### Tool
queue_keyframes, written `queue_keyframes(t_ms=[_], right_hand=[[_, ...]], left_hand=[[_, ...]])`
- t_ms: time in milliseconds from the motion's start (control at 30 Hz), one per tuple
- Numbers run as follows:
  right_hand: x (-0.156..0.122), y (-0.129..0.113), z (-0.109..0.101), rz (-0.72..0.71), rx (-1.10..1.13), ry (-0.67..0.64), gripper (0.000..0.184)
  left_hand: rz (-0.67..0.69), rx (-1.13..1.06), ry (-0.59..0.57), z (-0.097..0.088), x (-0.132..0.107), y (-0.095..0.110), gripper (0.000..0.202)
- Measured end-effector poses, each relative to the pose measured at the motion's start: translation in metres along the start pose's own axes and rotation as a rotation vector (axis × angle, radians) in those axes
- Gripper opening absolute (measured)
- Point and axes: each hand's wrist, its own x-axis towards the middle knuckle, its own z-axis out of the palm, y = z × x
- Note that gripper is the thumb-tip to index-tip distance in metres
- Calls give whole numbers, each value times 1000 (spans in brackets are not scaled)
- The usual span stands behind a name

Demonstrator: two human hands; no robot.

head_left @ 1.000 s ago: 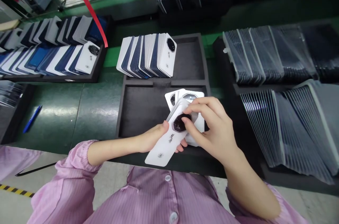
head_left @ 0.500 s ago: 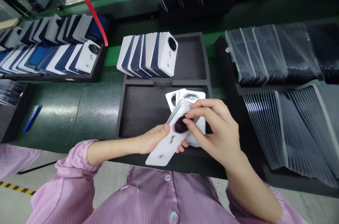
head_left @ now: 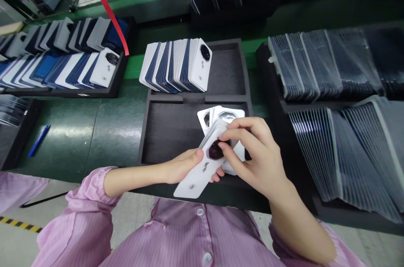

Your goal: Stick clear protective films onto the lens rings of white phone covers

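Observation:
My left hand (head_left: 186, 168) is closed on a small fan of white phone back covers. The top cover (head_left: 197, 178) slants down toward my body, with dark print and a dark octagonal camera window (head_left: 214, 150) at its upper end. Over that window my right hand (head_left: 257, 153) has thumb and fingertips pinched close together, touching its upper right part. Whatever lies between those fingertips is hidden or too small to make out. Behind and under my hands, several more white covers (head_left: 232, 113) lie loosely in the front compartment of a black tray (head_left: 144, 132).
A leaning row of white and blue covers (head_left: 173, 65) fills much of the tray's rear compartment. Racks of clear-edged panels (head_left: 328, 65) stand on the right. Another tray of covers (head_left: 72, 69) is at left, near a blue pen (head_left: 38, 140). A red strip (head_left: 105, 4) hangs across the upper left.
My right fingertips have shifted very slightly left over the camera window. My left hand and the covers in it have hardly moved.

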Motion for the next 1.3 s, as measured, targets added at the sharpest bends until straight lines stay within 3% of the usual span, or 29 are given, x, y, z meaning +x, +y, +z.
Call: queue_keyframes(t_ms=[167,400,533,600,667,767,833,933,1033,1300], right_hand=[[0,0,-1,25,24,-18,12],[-2,1,3,26,-66,2,11],[-5,0,6,-53,-147,111,12],[-6,-1,5,-57,-26,178,13],[-6,-3,3,61,239,306,12],[-1,-2,-2,358,632,582,6],[2,2,-5,531,824,638,8],[3,13,-6,737,1038,516,11],[1,24,-4,864,1107,361,8],[-5,30,-3,882,1073,185,13]], left_hand=[[31,3,-20,-5,5,-9,87],[17,-16,6,2,-4,3,82],[35,-147,9,3,-5,7,81],[65,-274,-31,4,-4,10,83],[108,-382,-74,5,-5,15,82],[152,-450,-114,7,-8,21,78],[152,-456,-132,8,-9,22,77],[139,-440,-140,8,-10,21,79],[143,-429,-134,8,-10,19,81],[149,-404,-135,6,-10,18,82]])
